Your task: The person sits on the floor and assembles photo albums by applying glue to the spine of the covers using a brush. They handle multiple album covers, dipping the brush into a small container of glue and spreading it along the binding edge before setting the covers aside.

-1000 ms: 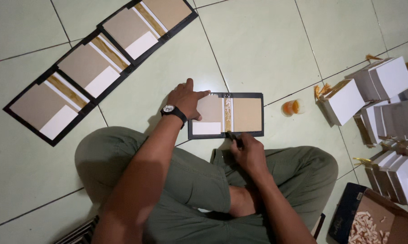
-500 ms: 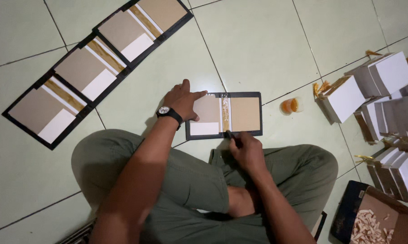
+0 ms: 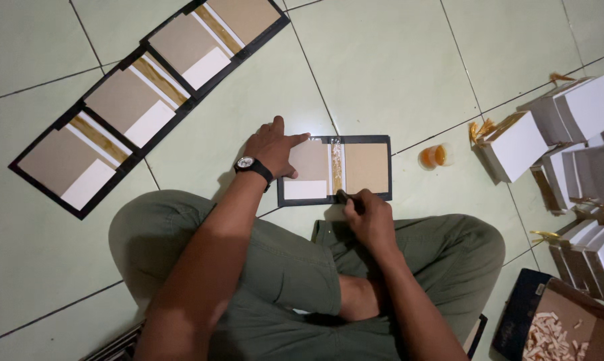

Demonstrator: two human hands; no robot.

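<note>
Person sat cross-legged on pale green tiled floor (image 3: 395,60). Open black-edged book cover (image 3: 334,170) lay flat on tile just ahead of knees. Left hand (image 3: 273,147), wristwatch (image 3: 247,164) on wrist, pressed down on cover's left board, fingers spread flat. Right hand (image 3: 367,215) at cover's near edge, fingers pinched on small dark tool (image 3: 343,196) touching spine strip. Row of finished covers (image 3: 148,100) lay far left. Small orange cup (image 3: 434,156) right of cover. White book blocks (image 3: 569,140) stacked far right.
</note>
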